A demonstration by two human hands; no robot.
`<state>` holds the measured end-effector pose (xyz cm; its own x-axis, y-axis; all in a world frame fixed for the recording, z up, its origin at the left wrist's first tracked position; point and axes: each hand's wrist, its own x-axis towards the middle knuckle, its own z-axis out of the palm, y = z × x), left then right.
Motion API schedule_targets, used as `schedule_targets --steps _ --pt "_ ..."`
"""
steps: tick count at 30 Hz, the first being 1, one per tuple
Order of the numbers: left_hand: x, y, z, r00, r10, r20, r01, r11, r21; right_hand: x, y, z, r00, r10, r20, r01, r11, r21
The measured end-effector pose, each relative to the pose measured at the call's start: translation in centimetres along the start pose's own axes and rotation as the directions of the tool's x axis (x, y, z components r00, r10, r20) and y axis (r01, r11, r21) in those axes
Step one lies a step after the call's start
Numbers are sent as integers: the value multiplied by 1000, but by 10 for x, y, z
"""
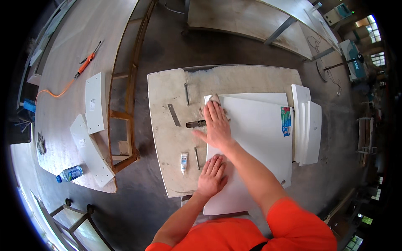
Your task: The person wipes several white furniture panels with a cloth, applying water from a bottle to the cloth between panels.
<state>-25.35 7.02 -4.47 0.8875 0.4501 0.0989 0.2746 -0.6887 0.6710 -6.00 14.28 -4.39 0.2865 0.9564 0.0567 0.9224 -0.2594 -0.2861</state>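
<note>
A white panel (255,154) lies on a worn work table, a second white panel showing under its far edge. My right hand (217,125) presses a crumpled beige rag (215,99) onto its far left corner, fingers together and thumb out to the side. Close to that thumb sits a small dark metal piece (193,124). Nearer me, my left hand (212,178) rests on the panel's left edge with fingers stretched out. Beside it on the table lie a thin metal rod (197,158) and a white tube (184,162).
On the work table (167,146) also lie a flat blade (173,115) and another rod (186,94). White boards (312,134) stand at its right edge. The left bench holds an orange power screwdriver (85,65), curved white pieces (96,102) and a bottle (70,173).
</note>
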Motion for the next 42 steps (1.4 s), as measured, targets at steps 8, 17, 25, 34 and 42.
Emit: schedule_targets --steps 8,17,25,34,42 --pt "-7 -4 6 999 -30 -31 31 999 38 -14 114 -21 974 227 22 -222 965 -141" --pt "-5 5 18 999 -14 -51 15 1000 16 21 58 -9 960 265 94 -255 961 -107" --pt "-5 2 13 998 -15 -67 17 999 34 -14 166 -40 795 606 -35 -605 786 -125" --pt "-7 -1 17 994 -26 -110 26 1000 -5 -98 26 -28 987 -146 60 128 963 236" --pt "0 2 10 992 0 -124 -4 1000 -29 17 59 -16 996 42 -73 -37 997 65"
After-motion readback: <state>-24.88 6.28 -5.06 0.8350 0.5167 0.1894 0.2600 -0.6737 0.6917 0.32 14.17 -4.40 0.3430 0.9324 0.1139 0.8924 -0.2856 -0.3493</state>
